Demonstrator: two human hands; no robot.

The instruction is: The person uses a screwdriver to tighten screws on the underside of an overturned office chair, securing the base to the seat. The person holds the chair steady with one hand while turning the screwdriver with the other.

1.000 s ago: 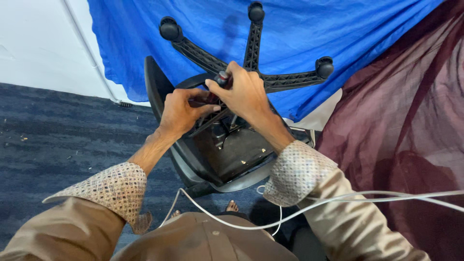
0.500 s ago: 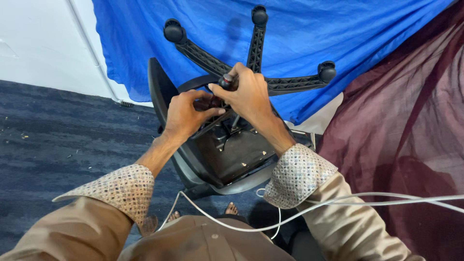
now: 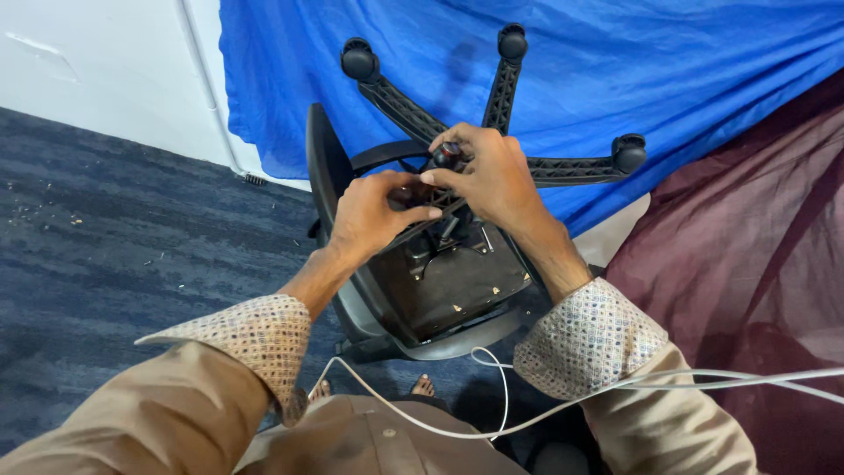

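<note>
A black office chair lies upside down on the carpet, the underside of its seat (image 3: 457, 295) facing me. Its star-shaped wheel base (image 3: 400, 105) points up and away, with castors (image 3: 359, 60) at the arm tips. My right hand (image 3: 492, 176) is wrapped over the hub in the middle of the base, where a dark stub with a red tip (image 3: 448, 151) shows between the fingers. My left hand (image 3: 374, 215) reaches in from the left, its fingertips pinched on the same hub just below the right hand. The hub itself is mostly hidden by both hands.
A blue cloth (image 3: 615, 70) hangs behind the chair and a maroon cloth (image 3: 756, 255) fills the right side. Dark blue carpet (image 3: 114, 246) spreads to the left, below a white wall (image 3: 97, 70). A white cable (image 3: 563, 409) runs across my lap. Toes (image 3: 424, 385) show below the seat.
My left hand has loosened from a full grip into a fingertip pinch at the hub. The right hand has stayed on the hub, and the view has drifted slightly.
</note>
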